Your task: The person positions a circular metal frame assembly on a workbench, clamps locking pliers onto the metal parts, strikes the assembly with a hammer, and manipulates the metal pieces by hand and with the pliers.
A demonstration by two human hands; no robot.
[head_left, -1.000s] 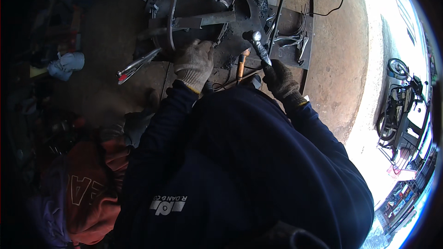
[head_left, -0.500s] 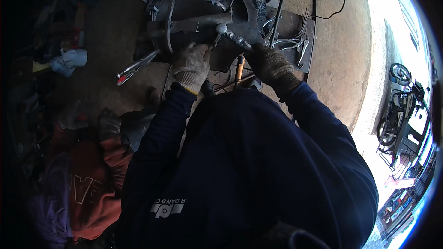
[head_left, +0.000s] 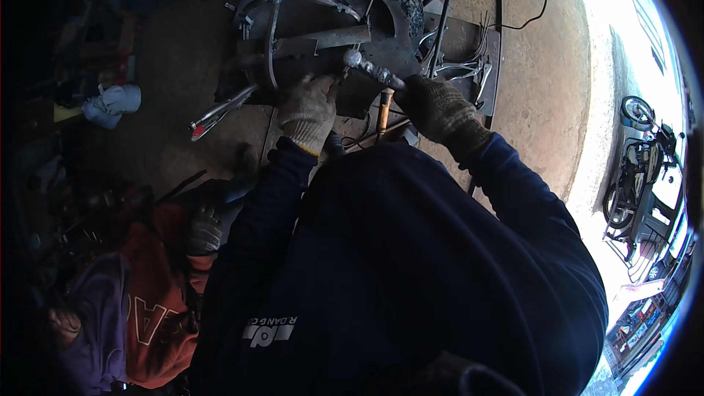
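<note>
My right hand (head_left: 438, 108), in a knitted work glove, is closed around the handle of a hammer (head_left: 372, 71). The hammer's rounded, shiny head points left over a dark metal plate (head_left: 359, 94). My gloved left hand (head_left: 308, 108) is closed at the plate's near edge, just left of the hammer head. A short metal rod (head_left: 345, 71) shows at its fingertips; the rest of it is hidden in the glove. Locking pliers (head_left: 222, 111) stick out from the plate's left side. An orange-brown handle (head_left: 384, 111) stands between my hands.
A curved metal frame (head_left: 272, 44) and a flat bar (head_left: 330, 39) lie on the plate. Bent rods (head_left: 469, 66) are to the right, beside a long dark bar (head_left: 444, 18). A co-worker in a red sweatshirt (head_left: 158, 308) is close at my left. A motorcycle (head_left: 636, 176) stands far right.
The hammer head has dropped slightly toward me, and my right hand has shifted right and nearer. My left hand stays almost in place. The co-worker has moved nearer and changed arm position.
</note>
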